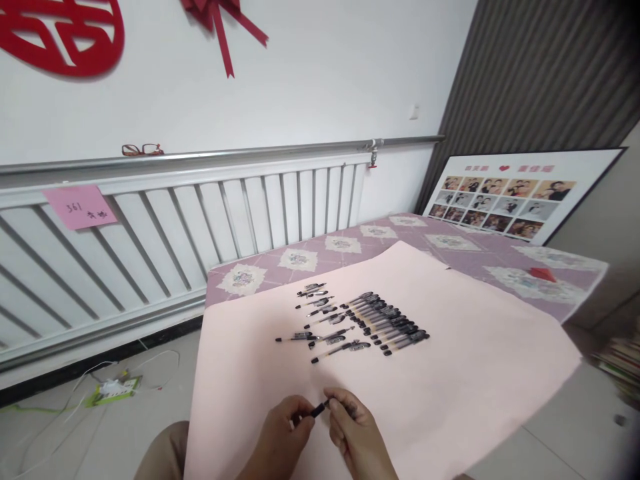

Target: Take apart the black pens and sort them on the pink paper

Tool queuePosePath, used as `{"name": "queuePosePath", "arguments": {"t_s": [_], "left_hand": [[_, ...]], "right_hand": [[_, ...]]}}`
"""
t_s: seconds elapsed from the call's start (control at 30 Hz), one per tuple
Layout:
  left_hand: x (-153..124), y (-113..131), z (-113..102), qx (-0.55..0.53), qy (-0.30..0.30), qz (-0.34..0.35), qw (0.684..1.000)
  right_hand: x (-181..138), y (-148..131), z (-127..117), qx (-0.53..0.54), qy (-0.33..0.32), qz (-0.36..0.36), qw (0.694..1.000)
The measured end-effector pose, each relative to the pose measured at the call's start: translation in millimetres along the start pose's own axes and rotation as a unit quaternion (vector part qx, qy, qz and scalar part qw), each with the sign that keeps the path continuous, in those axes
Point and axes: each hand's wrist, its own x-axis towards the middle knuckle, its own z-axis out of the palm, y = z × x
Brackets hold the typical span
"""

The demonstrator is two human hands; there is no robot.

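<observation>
My left hand (286,430) is closed, thumb and fingers pinching a black pen piece (318,409) near the front of the table. Against its far end, my right hand (354,427) is closed too, its fingertips on a thin dark pen part mostly hidden by them. Beyond my hands lies a row of capped gel pens (393,323), side by side with black caps. To its left, several uncapped pens (336,351) and loose black caps (334,341) are scattered on the pink sheet (465,380).
A purple patterned tablecloth (313,243) shows beyond the sheet. Behind it stand a white radiator (240,217) and a photo board (505,190). Glasses (143,149) rest on the pipe. A power strip (114,391) lies on the floor at left; stacked books (623,360) are at right.
</observation>
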Motion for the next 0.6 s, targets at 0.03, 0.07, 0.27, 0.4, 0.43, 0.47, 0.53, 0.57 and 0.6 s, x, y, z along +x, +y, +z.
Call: {"name": "queuePosePath", "arguments": {"t_s": [0.03,0.07,0.27,0.4,0.43,0.47,0.53,0.57,0.6], "left_hand": [[0,-2,2,-0.005,-0.001,0.0,1.0],[0,-3,3,-0.011,-0.003,0.0,1.0],[0,1,6,-0.057,-0.006,-0.024,0.998],[1,-1,7,-0.05,-0.008,-0.037,0.998],[1,-2,8,-0.044,-0.008,-0.04,0.998],[2,-4,9,-0.039,-0.007,-0.042,0.998],[2,-9,10,-0.033,-0.004,-0.044,0.999],[3,-11,11,-0.033,-0.004,-0.044,0.998],[3,-12,11,-0.036,-0.004,-0.044,0.998]], "right_hand": [[1,2,-1,-0.019,-0.005,-0.01,1.0],[2,4,-1,-0.038,-0.009,-0.019,0.999],[6,9,-4,-0.126,-0.014,-0.05,0.991],[5,5,-4,-0.128,-0.011,-0.041,0.991],[5,4,-4,-0.122,-0.009,-0.043,0.992],[4,4,-4,-0.119,-0.01,-0.046,0.992],[5,6,-5,-0.131,-0.014,-0.049,0.99],[5,8,-6,-0.14,-0.015,-0.048,0.989],[6,9,-7,-0.145,-0.013,-0.044,0.988]]}}
